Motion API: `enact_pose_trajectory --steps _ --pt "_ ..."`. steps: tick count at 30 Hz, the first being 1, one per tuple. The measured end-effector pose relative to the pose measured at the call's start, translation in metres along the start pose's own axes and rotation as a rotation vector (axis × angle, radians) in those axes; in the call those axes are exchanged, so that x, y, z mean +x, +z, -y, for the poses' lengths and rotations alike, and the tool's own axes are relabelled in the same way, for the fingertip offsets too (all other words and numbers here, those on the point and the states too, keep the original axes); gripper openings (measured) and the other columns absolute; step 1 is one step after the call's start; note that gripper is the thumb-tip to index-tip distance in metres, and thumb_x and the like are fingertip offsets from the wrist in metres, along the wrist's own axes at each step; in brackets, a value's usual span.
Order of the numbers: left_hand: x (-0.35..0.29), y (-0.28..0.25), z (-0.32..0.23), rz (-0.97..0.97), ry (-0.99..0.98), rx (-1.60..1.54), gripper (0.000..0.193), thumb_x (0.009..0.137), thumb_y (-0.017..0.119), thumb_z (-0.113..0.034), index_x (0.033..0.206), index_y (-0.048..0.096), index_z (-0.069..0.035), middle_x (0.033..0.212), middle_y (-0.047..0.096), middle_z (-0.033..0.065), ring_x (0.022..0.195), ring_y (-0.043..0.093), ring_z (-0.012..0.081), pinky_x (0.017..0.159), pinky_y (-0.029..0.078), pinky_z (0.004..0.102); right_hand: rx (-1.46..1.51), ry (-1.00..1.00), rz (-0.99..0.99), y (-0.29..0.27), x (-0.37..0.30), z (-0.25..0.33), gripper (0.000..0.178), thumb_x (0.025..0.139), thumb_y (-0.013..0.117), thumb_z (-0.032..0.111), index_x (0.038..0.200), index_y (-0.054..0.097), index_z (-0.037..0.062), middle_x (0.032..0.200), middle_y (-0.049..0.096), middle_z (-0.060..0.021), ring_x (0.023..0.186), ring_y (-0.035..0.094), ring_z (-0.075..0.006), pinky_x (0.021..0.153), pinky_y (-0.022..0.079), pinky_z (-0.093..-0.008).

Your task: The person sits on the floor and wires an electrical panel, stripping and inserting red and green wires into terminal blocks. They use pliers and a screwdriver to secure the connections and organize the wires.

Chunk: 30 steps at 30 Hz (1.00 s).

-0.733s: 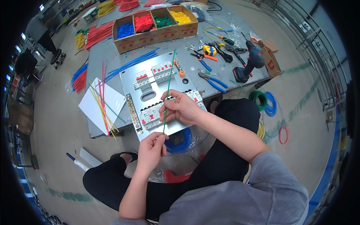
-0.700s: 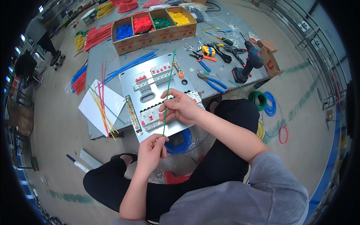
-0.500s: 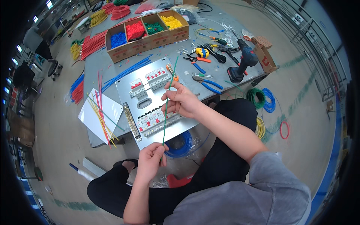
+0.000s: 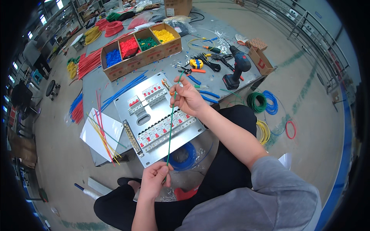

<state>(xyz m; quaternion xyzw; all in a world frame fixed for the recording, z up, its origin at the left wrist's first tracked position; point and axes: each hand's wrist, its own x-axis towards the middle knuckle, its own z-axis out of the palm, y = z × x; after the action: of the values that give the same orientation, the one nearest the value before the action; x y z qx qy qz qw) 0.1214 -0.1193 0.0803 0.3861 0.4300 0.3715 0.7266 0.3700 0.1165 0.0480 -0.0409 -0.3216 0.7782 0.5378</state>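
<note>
A thin green wire runs almost upright in front of me, above a metal mounting plate. My left hand pinches its lower end, just off the plate's near edge. Higher up, my right hand holds the wire between thumb and fingers close to its top end. On the plate sit a long row of circuit breakers with red switches and two shorter breaker groups, one of them a small breaker. A brass terminal bar lines the plate's left side.
Behind the plate stands a divided cardboard box of coloured caps. Blue-handled pliers and a cordless drill lie to the right. Loose wires rest on a white sheet at left. Wire coils lie on the floor.
My view has shifted, so the table and plate sit lower and farther left. The right hand's fingers have drawn in around the wire's upper part; the left hand keeps its pinch.
</note>
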Motion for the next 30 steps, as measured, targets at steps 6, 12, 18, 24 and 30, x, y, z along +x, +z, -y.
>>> enact_pose_trajectory --steps 6,12,18,24,30 --pt "0.002 0.007 -0.002 0.015 0.026 -0.028 0.023 0.106 0.06 -0.018 0.101 0.066 0.003 0.059 0.06 0.0072 0.048 0.055 0.0129 0.045 0.038 0.0232 -0.007 -0.042 -0.069 0.008 0.001 0.011 0.026 0.108 0.055 0.025 0.13 0.046 0.0143 0.102 0.069 -0.0083 0.084 0.075 -0.0259 0.073 0.062 -0.0425" --pt "-0.002 0.011 -0.004 -0.033 0.003 0.131 0.024 0.106 0.061 -0.021 0.102 0.067 0.002 0.058 0.061 0.0055 0.05 0.057 0.0109 0.047 0.038 0.022 0.034 -0.031 -0.222 0.006 0.005 0.027 0.03 0.11 0.046 0.043 0.11 0.055 0.014 0.086 0.066 -0.005 0.075 0.072 -0.0256 0.069 0.058 -0.0411" --pt "-0.002 0.016 0.006 -0.08 0.027 0.249 0.019 0.106 0.059 -0.012 0.106 0.07 0.004 0.063 0.062 0.0006 0.054 0.055 0.0057 0.051 0.039 0.0209 0.047 -0.004 -0.361 0.005 0.003 0.033 0.041 0.108 0.05 0.048 0.088 0.057 0.0136 0.073 0.061 -0.0044 0.068 0.064 -0.024 0.068 0.049 -0.0388" --pt "-0.005 0.019 0.002 -0.057 0.034 0.359 0.018 0.106 0.058 -0.01 0.107 0.07 0.003 0.061 0.061 0.001 0.055 0.053 0.0044 0.052 0.038 0.0222 0.073 -0.011 -0.346 -0.004 0.0 0.036 0.041 0.108 0.051 0.048 0.09 0.058 0.0118 0.073 0.063 -0.0054 0.069 0.065 -0.0237 0.071 0.051 -0.0392" --pt "-0.003 0.015 0.009 -0.099 0.068 0.335 0.019 0.106 0.058 -0.011 0.105 0.069 0.003 0.06 0.061 0.001 0.053 0.053 0.0049 0.052 0.039 0.0223 -0.363 0.054 -0.307 0.012 0.002 0.029 0.037 0.11 0.05 0.042 0.105 0.059 0.006 0.081 0.068 -0.0076 0.07 0.072 -0.0221 0.064 0.058 -0.0346"
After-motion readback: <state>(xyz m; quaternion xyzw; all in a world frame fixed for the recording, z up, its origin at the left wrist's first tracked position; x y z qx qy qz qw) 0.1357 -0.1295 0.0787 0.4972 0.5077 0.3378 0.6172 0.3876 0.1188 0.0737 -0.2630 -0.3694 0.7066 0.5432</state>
